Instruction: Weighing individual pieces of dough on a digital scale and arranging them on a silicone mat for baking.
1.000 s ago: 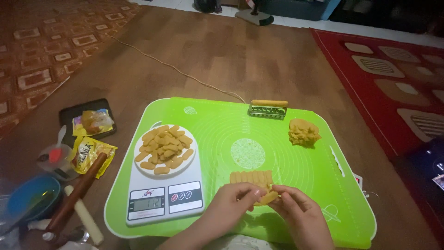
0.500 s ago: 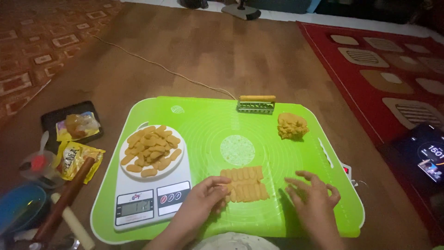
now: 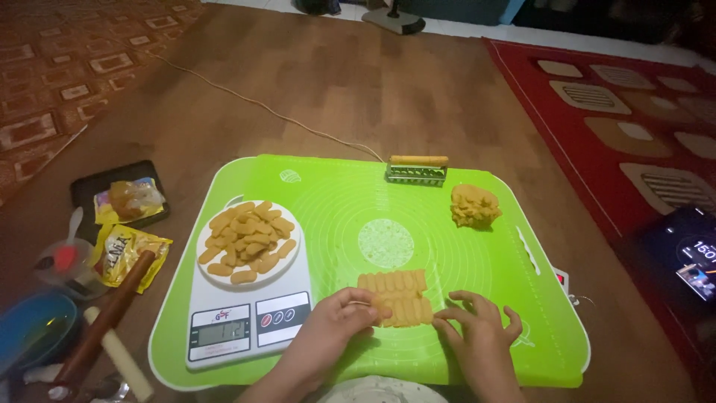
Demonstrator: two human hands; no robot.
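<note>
Currently, the left hand (image 3: 339,317) pinches the left end of a ridged, rectangular slab of yellow dough (image 3: 395,297), fingers curled closed on one strip at its edge. The right hand (image 3: 477,332) lies half open, fingers spread, tips touching the slab's right near corner; it holds nothing. The slab sits at the near middle of a bright green silicone mat (image 3: 373,224) spread on the brown floor (image 3: 335,82).

Done, by judgement: a white round plate (image 3: 250,240) on a white digital kitchen scale (image 3: 250,313), left on the mat, carries a heap of small shaped dough pieces.

Left: most of the slab is unseparated, and a crumbly lump of yellow dough (image 3: 474,205) waits far right. A metal ridged cutter with wooden handle (image 3: 417,170) rests at the mat's far edge, untouched.
</note>
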